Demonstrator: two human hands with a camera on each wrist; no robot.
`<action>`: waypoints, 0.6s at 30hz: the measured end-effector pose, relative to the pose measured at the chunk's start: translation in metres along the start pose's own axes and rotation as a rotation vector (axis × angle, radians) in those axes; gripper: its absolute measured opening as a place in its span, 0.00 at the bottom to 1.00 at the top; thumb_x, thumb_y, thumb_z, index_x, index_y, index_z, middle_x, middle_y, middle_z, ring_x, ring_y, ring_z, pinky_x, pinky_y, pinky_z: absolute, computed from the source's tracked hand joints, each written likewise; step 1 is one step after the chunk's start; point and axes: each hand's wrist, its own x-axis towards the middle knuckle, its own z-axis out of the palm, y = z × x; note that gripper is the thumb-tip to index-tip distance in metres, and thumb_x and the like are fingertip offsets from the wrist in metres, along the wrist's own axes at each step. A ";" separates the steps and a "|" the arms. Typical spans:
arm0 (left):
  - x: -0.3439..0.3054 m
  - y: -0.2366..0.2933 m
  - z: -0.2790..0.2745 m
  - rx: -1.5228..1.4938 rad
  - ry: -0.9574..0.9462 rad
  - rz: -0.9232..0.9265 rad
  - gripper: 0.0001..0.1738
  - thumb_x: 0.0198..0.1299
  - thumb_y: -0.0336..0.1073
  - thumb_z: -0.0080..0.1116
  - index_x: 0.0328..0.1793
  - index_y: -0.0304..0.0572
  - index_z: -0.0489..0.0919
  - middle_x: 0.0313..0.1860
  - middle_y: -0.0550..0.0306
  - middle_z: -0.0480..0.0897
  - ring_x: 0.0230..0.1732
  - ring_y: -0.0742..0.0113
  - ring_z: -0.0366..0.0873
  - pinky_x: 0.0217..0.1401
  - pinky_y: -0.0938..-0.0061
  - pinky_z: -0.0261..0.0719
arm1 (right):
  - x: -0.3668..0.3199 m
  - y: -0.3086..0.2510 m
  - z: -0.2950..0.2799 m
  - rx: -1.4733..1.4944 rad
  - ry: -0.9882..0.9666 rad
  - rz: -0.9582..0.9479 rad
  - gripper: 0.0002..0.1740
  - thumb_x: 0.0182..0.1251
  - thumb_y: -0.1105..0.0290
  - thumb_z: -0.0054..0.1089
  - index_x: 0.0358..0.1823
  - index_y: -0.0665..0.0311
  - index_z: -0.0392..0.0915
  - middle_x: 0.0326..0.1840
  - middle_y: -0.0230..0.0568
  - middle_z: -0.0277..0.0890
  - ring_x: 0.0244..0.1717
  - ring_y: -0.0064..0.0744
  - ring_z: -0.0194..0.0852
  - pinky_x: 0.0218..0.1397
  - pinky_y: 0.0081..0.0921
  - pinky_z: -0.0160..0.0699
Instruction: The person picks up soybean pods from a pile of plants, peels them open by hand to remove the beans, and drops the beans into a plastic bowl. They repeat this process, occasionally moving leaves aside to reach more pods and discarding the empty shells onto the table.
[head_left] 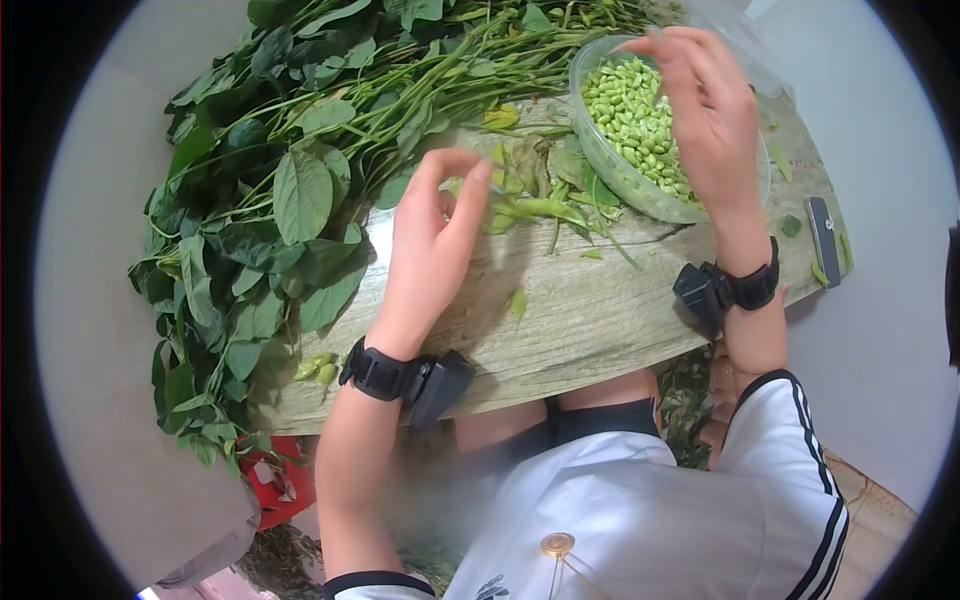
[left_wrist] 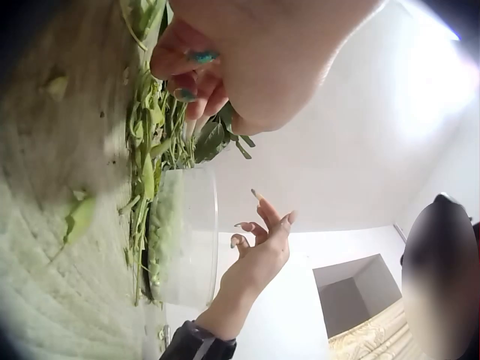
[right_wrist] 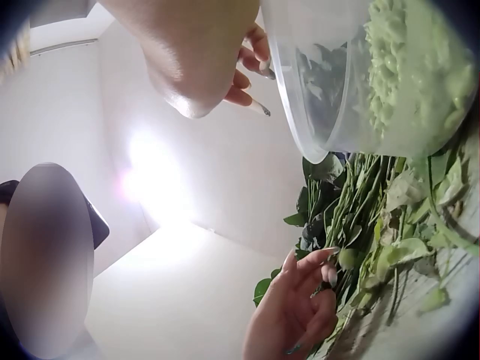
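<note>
My left hand (head_left: 440, 215) is bent at the fingers over the wooden board, thumb and forefinger tips close together. Right beside those fingertips lies a green bean pod (head_left: 545, 208) among torn leaves. In the right wrist view a small round green piece (right_wrist: 347, 259) shows at the left fingertips; I cannot tell whether they grip it. My right hand (head_left: 715, 125) hovers over the rim of a clear plastic bowl (head_left: 583, 135), fingers loosely spread and apart, nothing seen in them. Shelled green beans (head_left: 635, 115) fill the lower part of the bowl.
Leafy bean stalks (head_left: 300, 190) are heaped along the board's left and far sides. Several loose pods (head_left: 318, 368) lie at the near left. A dark flat-handled tool (head_left: 824, 240) rests at the right edge of the wooden board (head_left: 560, 310). A red object (head_left: 285, 490) stands below.
</note>
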 end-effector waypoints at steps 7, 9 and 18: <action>0.005 -0.002 -0.008 0.109 0.030 0.154 0.12 0.65 0.34 0.55 0.51 0.38 0.77 0.53 0.52 0.78 0.34 0.69 0.74 0.37 0.76 0.71 | 0.031 -0.006 0.045 -0.071 -0.448 0.100 0.14 0.66 0.62 0.57 0.44 0.62 0.84 0.41 0.45 0.84 0.40 0.43 0.83 0.44 0.37 0.79; 0.009 -0.008 -0.009 0.095 0.050 0.205 0.12 0.65 0.33 0.54 0.52 0.38 0.77 0.55 0.51 0.77 0.37 0.67 0.76 0.40 0.75 0.74 | 0.038 0.004 0.075 -0.202 -0.527 -0.013 0.16 0.68 0.64 0.55 0.51 0.64 0.81 0.45 0.43 0.84 0.41 0.41 0.82 0.46 0.36 0.80; 0.021 -0.014 -0.019 0.108 0.135 0.335 0.16 0.64 0.31 0.53 0.57 0.37 0.77 0.64 0.45 0.75 0.56 0.54 0.78 0.55 0.70 0.76 | 0.038 -0.013 0.171 -0.499 -0.439 0.155 0.17 0.58 0.67 0.63 0.45 0.69 0.74 0.45 0.54 0.79 0.44 0.54 0.82 0.46 0.43 0.82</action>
